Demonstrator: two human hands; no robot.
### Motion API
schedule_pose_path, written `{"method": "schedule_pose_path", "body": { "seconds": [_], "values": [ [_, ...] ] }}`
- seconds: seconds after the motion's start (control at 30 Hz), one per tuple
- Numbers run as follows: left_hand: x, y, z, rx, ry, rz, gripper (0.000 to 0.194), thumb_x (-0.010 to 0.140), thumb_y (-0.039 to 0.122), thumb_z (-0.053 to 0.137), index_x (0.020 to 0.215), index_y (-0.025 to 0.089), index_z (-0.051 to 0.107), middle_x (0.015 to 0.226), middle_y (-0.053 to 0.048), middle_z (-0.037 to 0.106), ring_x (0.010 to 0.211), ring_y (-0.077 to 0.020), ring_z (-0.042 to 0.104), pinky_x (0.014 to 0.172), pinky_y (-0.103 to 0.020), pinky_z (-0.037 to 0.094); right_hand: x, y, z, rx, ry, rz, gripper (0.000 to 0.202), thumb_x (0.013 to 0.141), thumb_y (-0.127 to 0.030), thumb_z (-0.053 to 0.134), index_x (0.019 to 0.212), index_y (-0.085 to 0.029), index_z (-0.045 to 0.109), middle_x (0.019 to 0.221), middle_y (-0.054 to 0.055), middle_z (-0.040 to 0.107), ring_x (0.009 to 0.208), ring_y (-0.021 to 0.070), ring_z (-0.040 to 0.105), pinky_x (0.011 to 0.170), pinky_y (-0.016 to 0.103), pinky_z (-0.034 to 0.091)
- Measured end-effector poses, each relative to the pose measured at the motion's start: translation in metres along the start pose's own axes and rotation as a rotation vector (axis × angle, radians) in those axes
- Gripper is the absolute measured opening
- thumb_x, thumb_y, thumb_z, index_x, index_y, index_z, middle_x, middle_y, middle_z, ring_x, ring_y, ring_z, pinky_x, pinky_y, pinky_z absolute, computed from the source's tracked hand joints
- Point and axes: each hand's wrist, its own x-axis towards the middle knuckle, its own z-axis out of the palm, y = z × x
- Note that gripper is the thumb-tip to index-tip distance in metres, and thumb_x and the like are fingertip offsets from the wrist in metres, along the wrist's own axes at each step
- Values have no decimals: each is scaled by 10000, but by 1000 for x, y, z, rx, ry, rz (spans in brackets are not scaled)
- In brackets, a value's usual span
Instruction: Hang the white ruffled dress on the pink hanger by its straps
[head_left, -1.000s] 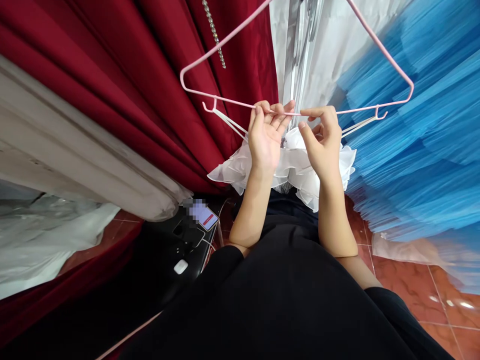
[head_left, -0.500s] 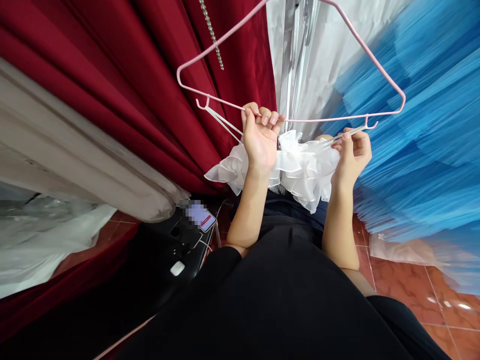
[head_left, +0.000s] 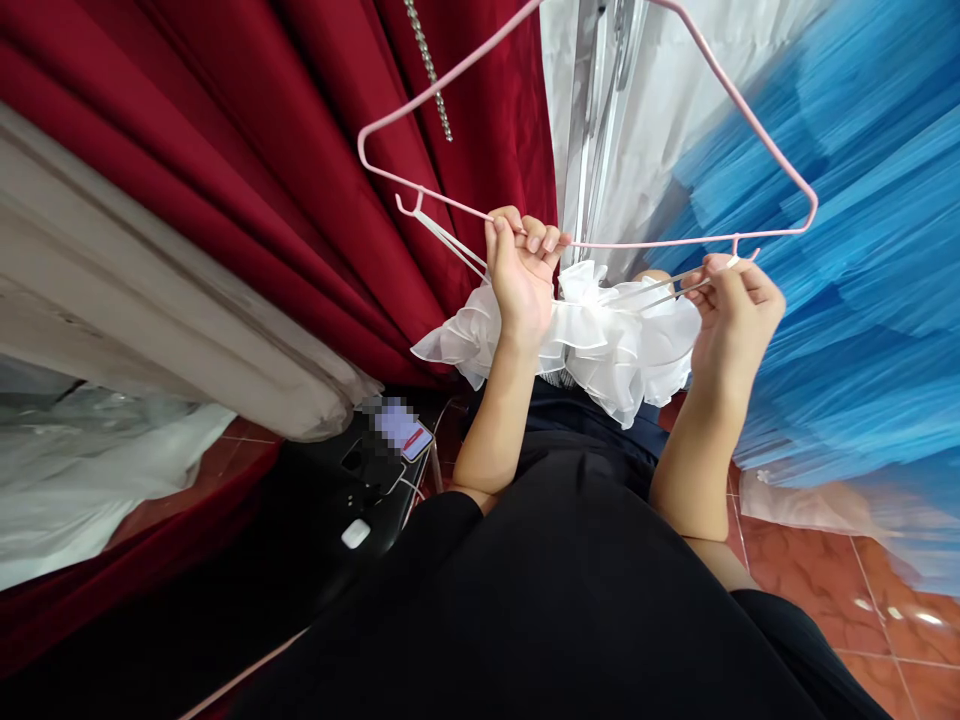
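Observation:
A pink clothes hanger (head_left: 660, 243) is held up in front of me, its top cut off by the frame edge. My left hand (head_left: 523, 265) is closed around its lower bar. A ruffled white garment (head_left: 600, 340) hangs below, partly behind my left wrist. One of its thin white straps (head_left: 456, 245) is looped on the hanger's left hook (head_left: 406, 206). Close to the right hook (head_left: 753, 254), my right hand (head_left: 739, 300) pinches the other white strap (head_left: 675, 279), which stretches down to the ruffles. Whether that strap sits in the hook is hidden by my fingers.
A red curtain (head_left: 300, 180) and a cream cloth (head_left: 165, 290) hang on the left; blue tulle (head_left: 847, 240) hangs on the right. A phone (head_left: 401, 430) and a white case (head_left: 355, 533) lie on a black surface (head_left: 262, 560). The floor (head_left: 810, 570) is red tile.
My right hand has moved right and turned over toward the right hook, drawing the strap with it. My left hand stays on the hanger bar, which has barely shifted.

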Motion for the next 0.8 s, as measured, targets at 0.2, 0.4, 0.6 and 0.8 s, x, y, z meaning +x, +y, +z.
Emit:
{"method": "schedule_pose_path", "body": {
  "seconds": [0.2, 0.4, 0.6, 0.8],
  "values": [
    [2, 3, -3, 133, 43, 1, 225, 988, 390, 399, 825, 236, 389, 668, 25, 413, 636, -118, 550, 814, -301, 537, 26, -27, -14, 124, 40, 68, 152, 745, -266, 642, 813, -167, 734, 792, 52, 647, 670, 109, 613, 613, 238, 497],
    [-1, 9, 0, 209, 78, -28, 221, 998, 386, 381, 836, 236, 398, 695, 21, 440, 680, -111, 571, 879, -324, 540, 50, 1, -37, 220, 164, 236, 182, 781, -312, 534, 824, -229, 690, 1015, 55, 659, 752, 130, 595, 741, 283, 529],
    [1, 7, 0, 190, 76, -76, 236, 1010, 323, 344, 802, 219, 387, 680, 14, 443, 681, -112, 576, 903, -335, 543, 36, 29, -39, 183, 184, 280, 171, 717, -312, 537, 836, -225, 624, 919, 43, 667, 824, 168, 643, 869, 358, 521],
    [3, 5, 0, 175, 56, -47, 246, 1000, 369, 374, 803, 223, 389, 717, 4, 490, 746, -126, 604, 903, -331, 544, 7, 16, 38, 115, -255, 166, 428, 674, -405, 698, 1042, -199, 627, 1062, 59, 705, 900, 189, 691, 972, 416, 509]
  ]
}}
